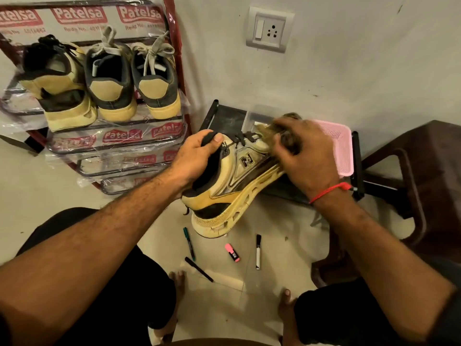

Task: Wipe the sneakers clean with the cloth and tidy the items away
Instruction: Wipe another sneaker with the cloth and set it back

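Pale tiled floor (pixel 274 283) under a grey wall, with pens scattered at lower centre. At mid-frame the left hand (pixel 197 158) grips a yellow sneaker (pixel 232 191) by its collar, held in the air, while the right hand (pixel 304 156) presses a brown cloth (pixel 287 126) onto its toe. Three more shoes sit on the rack (pixel 119 143) at upper left.

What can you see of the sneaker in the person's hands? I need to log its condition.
The sneaker is tan-yellow with dark brown and black panels, black laces, an N logo on its side and a thick, cut-out yellowish sole that looks grubby. It is held in the air, tilted, heel toward the person and toe up and away. The left hand grips its collar and tongue; the right hand presses a brownish cloth, blurred, against its front by the laces.
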`<state>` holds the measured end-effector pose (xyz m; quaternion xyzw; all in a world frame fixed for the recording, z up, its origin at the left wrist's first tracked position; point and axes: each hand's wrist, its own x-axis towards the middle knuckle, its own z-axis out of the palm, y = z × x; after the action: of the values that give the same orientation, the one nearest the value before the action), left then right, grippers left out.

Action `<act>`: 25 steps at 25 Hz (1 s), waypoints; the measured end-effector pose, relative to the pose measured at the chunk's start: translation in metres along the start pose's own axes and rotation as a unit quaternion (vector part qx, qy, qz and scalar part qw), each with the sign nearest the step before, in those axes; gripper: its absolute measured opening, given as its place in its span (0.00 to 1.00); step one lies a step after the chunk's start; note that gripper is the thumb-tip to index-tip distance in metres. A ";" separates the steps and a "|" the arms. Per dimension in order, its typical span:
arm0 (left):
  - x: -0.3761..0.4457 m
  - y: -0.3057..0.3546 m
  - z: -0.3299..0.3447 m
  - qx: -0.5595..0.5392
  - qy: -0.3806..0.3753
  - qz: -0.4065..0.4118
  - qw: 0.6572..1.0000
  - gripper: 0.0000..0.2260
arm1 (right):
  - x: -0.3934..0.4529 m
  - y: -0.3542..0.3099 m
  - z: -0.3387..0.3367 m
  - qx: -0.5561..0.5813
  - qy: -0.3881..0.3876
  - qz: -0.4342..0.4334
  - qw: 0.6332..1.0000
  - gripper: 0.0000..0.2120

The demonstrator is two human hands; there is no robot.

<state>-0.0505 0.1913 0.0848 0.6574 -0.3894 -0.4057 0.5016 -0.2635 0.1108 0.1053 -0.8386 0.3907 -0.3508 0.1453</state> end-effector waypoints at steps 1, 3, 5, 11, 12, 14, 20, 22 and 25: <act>0.001 0.000 -0.001 -0.020 0.012 -0.007 1.000 0.08 | -0.013 -0.015 0.010 0.013 -0.053 -0.035 0.998 0.19; 0.001 0.003 -0.001 -0.078 0.025 -0.028 0.996 0.08 | -0.038 -0.043 0.025 -0.024 -0.151 -0.139 0.978 0.22; 0.001 0.006 -0.004 -0.101 0.015 -0.036 0.994 0.07 | -0.029 -0.038 0.020 -0.062 -0.152 -0.171 0.972 0.21; 0.005 0.004 -0.006 -0.167 0.033 -0.080 0.982 0.08 | 0.009 0.017 -0.008 -0.051 0.022 0.012 0.998 0.12; 0.006 0.004 -0.005 -0.175 0.039 -0.085 0.980 0.08 | -0.003 0.003 0.002 -0.031 -0.024 -0.018 0.999 0.12; 0.008 0.002 -0.007 -0.178 0.043 -0.087 0.979 0.09 | -0.033 -0.033 0.022 -0.023 -0.143 -0.126 0.981 0.15; 0.006 -0.002 -0.009 -0.141 0.021 -0.091 0.986 0.10 | 0.008 -0.001 -0.008 -0.073 -0.056 -0.051 0.994 0.14; 0.008 -0.003 -0.008 -0.131 0.039 -0.090 0.986 0.11 | -0.001 -0.009 0.000 -0.069 -0.073 -0.068 0.993 0.15; 0.010 -0.005 -0.011 -0.122 0.051 -0.091 0.987 0.10 | -0.036 -0.041 0.026 -0.054 -0.216 -0.193 0.956 0.17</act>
<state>-0.0365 0.1871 0.0805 0.6442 -0.2492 -0.4599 0.5580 -0.2390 0.1634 0.0912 -0.9604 0.1995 -0.1605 0.1102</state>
